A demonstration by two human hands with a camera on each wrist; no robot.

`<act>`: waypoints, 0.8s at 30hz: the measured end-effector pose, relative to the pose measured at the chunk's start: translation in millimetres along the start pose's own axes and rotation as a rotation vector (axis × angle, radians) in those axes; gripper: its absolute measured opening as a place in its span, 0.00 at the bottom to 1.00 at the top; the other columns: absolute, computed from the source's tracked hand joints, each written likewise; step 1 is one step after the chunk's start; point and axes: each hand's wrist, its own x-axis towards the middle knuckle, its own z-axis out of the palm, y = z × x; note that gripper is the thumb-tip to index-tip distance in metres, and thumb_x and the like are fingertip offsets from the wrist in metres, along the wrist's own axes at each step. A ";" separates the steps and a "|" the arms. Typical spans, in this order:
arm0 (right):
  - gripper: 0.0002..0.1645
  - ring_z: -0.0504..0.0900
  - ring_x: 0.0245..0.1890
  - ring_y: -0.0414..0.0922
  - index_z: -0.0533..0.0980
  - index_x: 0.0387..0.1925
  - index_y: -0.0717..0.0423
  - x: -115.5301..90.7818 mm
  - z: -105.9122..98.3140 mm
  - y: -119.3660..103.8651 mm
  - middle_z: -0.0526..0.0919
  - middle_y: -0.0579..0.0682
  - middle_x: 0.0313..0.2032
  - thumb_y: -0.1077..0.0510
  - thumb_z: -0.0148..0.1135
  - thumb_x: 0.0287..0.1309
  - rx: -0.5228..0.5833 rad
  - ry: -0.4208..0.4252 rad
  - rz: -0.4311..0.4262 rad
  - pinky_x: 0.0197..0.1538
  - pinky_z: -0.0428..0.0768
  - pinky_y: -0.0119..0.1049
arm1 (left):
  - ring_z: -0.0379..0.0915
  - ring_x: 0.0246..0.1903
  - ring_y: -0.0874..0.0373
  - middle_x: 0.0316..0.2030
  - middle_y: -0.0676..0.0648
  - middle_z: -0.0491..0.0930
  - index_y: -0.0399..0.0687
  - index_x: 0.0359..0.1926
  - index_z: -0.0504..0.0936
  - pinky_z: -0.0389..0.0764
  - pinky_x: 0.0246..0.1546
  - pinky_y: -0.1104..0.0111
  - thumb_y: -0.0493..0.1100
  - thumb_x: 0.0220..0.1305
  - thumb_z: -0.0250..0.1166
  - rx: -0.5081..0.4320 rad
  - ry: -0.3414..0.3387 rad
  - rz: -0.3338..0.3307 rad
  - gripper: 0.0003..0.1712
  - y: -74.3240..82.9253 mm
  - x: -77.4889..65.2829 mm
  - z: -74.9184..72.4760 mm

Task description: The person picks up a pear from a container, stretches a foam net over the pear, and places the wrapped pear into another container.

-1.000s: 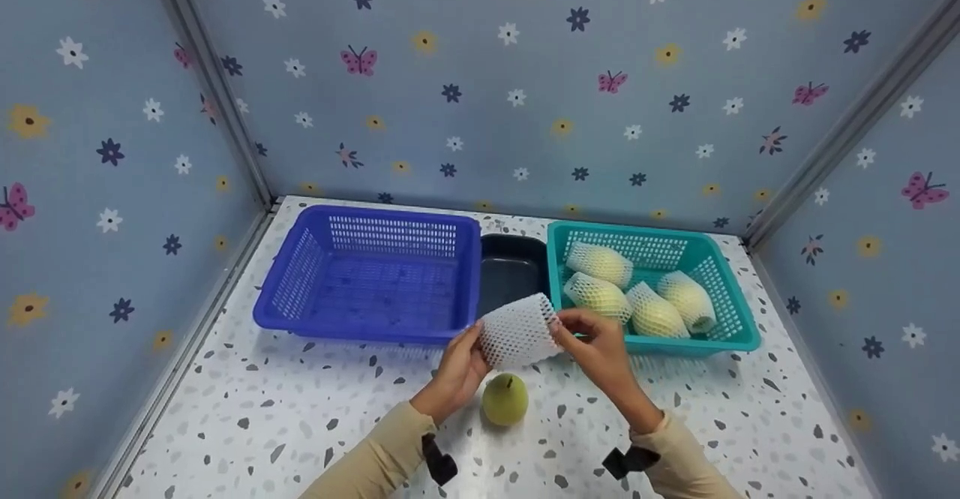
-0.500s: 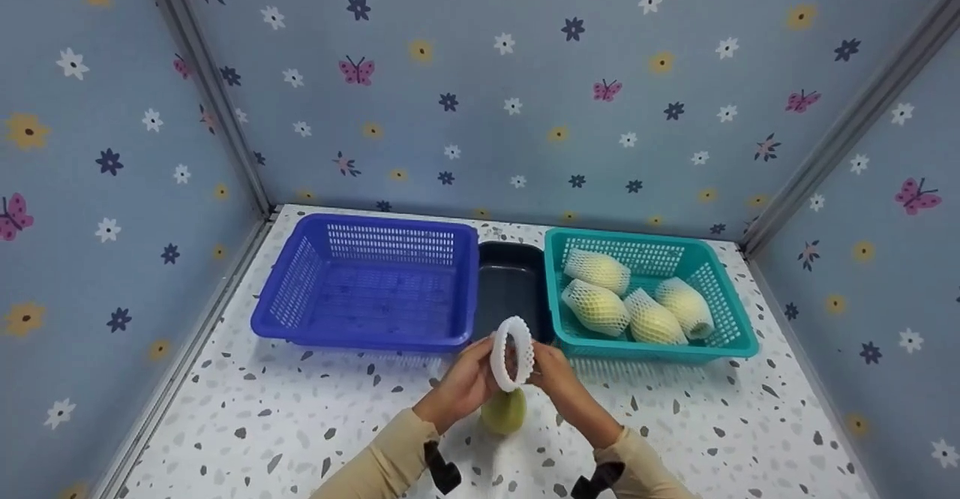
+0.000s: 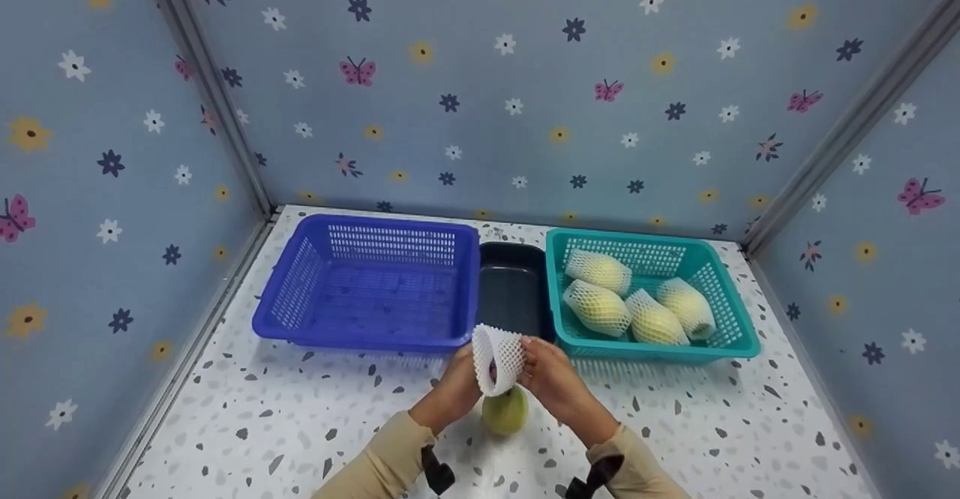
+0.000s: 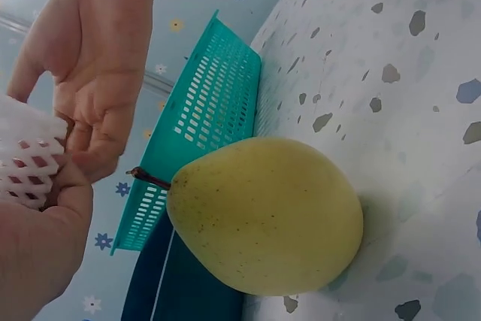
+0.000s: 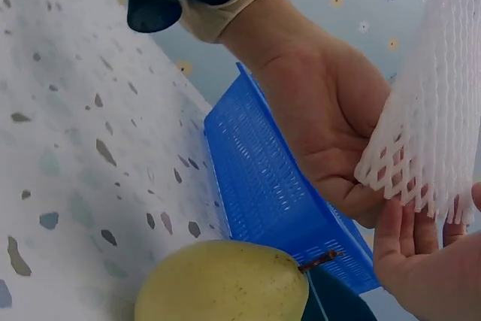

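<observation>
A white foam fruit net (image 3: 504, 358) is held between both hands above the table, its wide mouth facing left in the head view. My left hand (image 3: 455, 385) grips its left side; some fingers are hidden behind the mesh. My right hand (image 3: 556, 380) pinches the right edge with curled fingers, which show at the mesh's lower edge in the right wrist view. Just below the hands, a bare yellow-green pear (image 3: 505, 413) stands on the table, stem up. In the left wrist view the pear (image 4: 263, 216) is apart from the net (image 4: 26, 155).
A blue basket (image 3: 360, 345) stands at back left. A teal basket (image 3: 660, 351) at back right contains several pears in foam nets (image 3: 598, 308). Between them sits a dark tray (image 3: 514, 289). Speckled table (image 3: 300, 409); flowered walls (image 3: 480, 109) on three sides.
The foam net was first stretched sideways between the hands, then turned its mouth toward the head camera, and now faces left. My right hand has come in closer to my left. The pear stays put.
</observation>
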 end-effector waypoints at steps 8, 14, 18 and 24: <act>0.16 0.77 0.40 0.42 0.79 0.38 0.52 -6.4 -11.1 9.1 0.80 0.48 0.40 0.59 0.42 0.73 0.126 -0.016 0.040 0.45 0.76 0.38 | 0.72 0.48 0.58 0.46 0.46 0.76 0.27 0.63 0.59 0.75 0.48 0.63 0.41 0.76 0.41 -0.115 0.091 -0.109 0.23 -4.8 -4.7 -5.4; 0.14 0.79 0.41 0.41 0.76 0.42 0.53 -11.9 -25.6 25.4 0.80 0.49 0.40 0.59 0.41 0.73 0.078 0.008 0.056 0.45 0.77 0.36 | 0.74 0.42 0.58 0.42 0.47 0.76 0.32 0.59 0.65 0.77 0.41 0.65 0.45 0.76 0.42 -0.018 0.137 -0.130 0.21 -20.0 -12.8 -15.6; 0.12 0.79 0.39 0.41 0.76 0.41 0.54 -11.8 -32.6 35.4 0.80 0.49 0.38 0.59 0.44 0.72 0.037 0.058 0.072 0.42 0.78 0.36 | 0.74 0.40 0.59 0.41 0.48 0.76 0.34 0.57 0.67 0.76 0.41 0.66 0.45 0.76 0.43 0.053 0.160 -0.126 0.20 -31.0 -16.3 -21.6; 0.12 0.78 0.38 0.41 0.76 0.42 0.55 -12.3 -39.0 44.9 0.80 0.49 0.37 0.57 0.46 0.72 -0.032 0.110 0.101 0.41 0.78 0.35 | 0.74 0.37 0.60 0.38 0.49 0.75 0.35 0.53 0.69 0.76 0.37 0.68 0.45 0.75 0.44 0.141 0.190 -0.127 0.18 -38.8 -20.1 -26.6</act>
